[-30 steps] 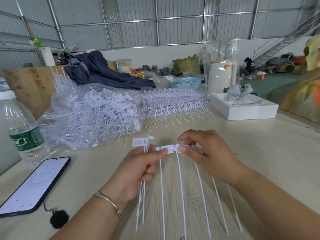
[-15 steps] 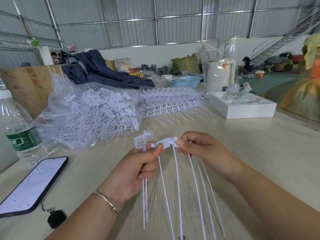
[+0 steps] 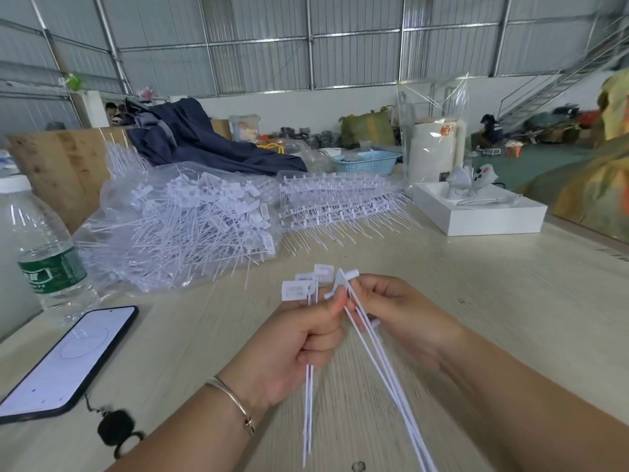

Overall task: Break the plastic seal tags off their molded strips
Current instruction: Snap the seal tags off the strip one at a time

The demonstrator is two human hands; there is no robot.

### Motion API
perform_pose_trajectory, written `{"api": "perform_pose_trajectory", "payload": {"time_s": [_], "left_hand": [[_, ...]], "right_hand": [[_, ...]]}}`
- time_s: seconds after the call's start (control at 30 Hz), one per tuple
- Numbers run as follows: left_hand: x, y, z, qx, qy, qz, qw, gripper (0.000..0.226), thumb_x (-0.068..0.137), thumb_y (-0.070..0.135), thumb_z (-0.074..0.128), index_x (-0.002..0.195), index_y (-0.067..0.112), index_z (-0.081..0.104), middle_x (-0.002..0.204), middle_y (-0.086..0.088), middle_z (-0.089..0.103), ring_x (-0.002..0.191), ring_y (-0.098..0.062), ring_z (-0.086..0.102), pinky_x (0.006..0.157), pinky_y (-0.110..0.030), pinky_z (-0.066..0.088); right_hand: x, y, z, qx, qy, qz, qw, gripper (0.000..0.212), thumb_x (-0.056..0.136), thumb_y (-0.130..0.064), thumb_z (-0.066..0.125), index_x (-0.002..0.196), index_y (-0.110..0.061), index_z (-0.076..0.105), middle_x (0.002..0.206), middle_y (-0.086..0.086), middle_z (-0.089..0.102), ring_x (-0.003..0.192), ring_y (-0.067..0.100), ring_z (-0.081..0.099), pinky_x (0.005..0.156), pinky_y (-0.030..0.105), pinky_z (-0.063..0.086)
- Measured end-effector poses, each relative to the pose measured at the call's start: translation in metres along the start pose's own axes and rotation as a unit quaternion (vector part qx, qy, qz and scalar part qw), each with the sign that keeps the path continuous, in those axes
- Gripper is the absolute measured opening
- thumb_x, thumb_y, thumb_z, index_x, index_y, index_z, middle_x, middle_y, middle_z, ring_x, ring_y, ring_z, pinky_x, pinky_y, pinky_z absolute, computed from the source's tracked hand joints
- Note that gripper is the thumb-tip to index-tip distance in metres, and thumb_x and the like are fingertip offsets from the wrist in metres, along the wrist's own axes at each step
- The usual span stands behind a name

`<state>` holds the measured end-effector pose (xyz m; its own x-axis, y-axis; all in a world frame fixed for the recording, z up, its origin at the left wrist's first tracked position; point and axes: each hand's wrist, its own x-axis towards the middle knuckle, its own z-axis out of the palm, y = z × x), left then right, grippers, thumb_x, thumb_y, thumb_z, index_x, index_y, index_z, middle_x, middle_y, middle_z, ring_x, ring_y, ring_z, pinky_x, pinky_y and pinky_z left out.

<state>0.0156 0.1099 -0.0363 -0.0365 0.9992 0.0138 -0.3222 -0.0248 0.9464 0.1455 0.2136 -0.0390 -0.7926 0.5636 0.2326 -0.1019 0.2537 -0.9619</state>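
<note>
My left hand grips a small bunch of loose white seal tags, flag heads up, tails hanging below the fist. Its thumb also presses on the head end of a molded strip. My right hand pinches that strip from the right, and the strip's long white tails slant down toward the lower right. Both hands are held just above the wooden table. A clear bag of separated tags lies behind on the left, and stacked unbroken strips lie to its right.
A water bottle and a phone with a black charm lie at the left. A white box stands at the back right, with a blue basket, a white roll and dark cloth behind the piles.
The hands have drawn together and risen slightly. The strip, spread flat between them before, is now bunched, its tails gathered and swung to the right. More tag heads show above my left hand.
</note>
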Motion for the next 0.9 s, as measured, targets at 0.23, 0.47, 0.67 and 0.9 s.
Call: {"api": "perform_pose_trajectory", "payload": {"time_s": [0.23, 0.47, 0.67, 0.9], "left_hand": [[0.001, 0.008, -0.007, 0.040, 0.185, 0.066, 0.980, 0.032, 0.074, 0.015, 0.073, 0.057, 0.023, 0.047, 0.051, 0.007, 0.023, 0.041, -0.007, 0.018, 0.035, -0.017, 0.016], [0.003, 0.001, -0.006, 0.205, 0.283, 0.155, 0.924, 0.033, 0.082, 0.022, 0.073, 0.051, 0.023, 0.062, 0.049, 0.013, 0.048, 0.043, -0.002, 0.042, 0.047, -0.015, 0.033], [-0.002, 0.007, -0.010, 0.190, 0.220, 0.129, 0.948, 0.027, 0.083, 0.032, 0.070, 0.062, 0.018, 0.062, 0.064, -0.009, 0.046, 0.044, -0.010, 0.025, 0.041, -0.019, 0.021], [-0.005, 0.013, -0.006, 0.152, 0.128, 0.100, 0.975, 0.010, 0.073, 0.027, 0.072, 0.066, 0.020, 0.070, 0.052, 0.005, 0.031, 0.043, -0.007, 0.023, 0.039, -0.016, 0.018]], "right_hand": [[0.001, -0.008, -0.017, -0.047, 0.138, -0.063, 0.987, 0.037, 0.068, -0.036, 0.082, 0.064, -0.007, 0.059, 0.056, -0.003, 0.041, 0.054, 0.009, 0.033, 0.051, 0.018, 0.027], [-0.002, -0.011, -0.015, -0.077, 0.122, -0.098, 0.985, 0.009, 0.077, -0.009, 0.077, 0.085, -0.005, 0.075, 0.075, 0.006, 0.070, 0.066, 0.011, 0.057, 0.062, 0.018, 0.043], [-0.003, -0.018, -0.023, -0.055, 0.106, -0.094, 0.988, 0.017, 0.075, -0.014, 0.077, 0.089, -0.005, 0.076, 0.087, 0.011, 0.074, 0.079, 0.021, 0.067, 0.074, 0.025, 0.050], [-0.004, -0.022, -0.033, -0.023, 0.051, -0.034, 0.998, 0.028, 0.063, -0.014, 0.078, 0.088, -0.002, 0.077, 0.088, 0.015, 0.075, 0.081, 0.015, 0.069, 0.079, 0.022, 0.052]]}}
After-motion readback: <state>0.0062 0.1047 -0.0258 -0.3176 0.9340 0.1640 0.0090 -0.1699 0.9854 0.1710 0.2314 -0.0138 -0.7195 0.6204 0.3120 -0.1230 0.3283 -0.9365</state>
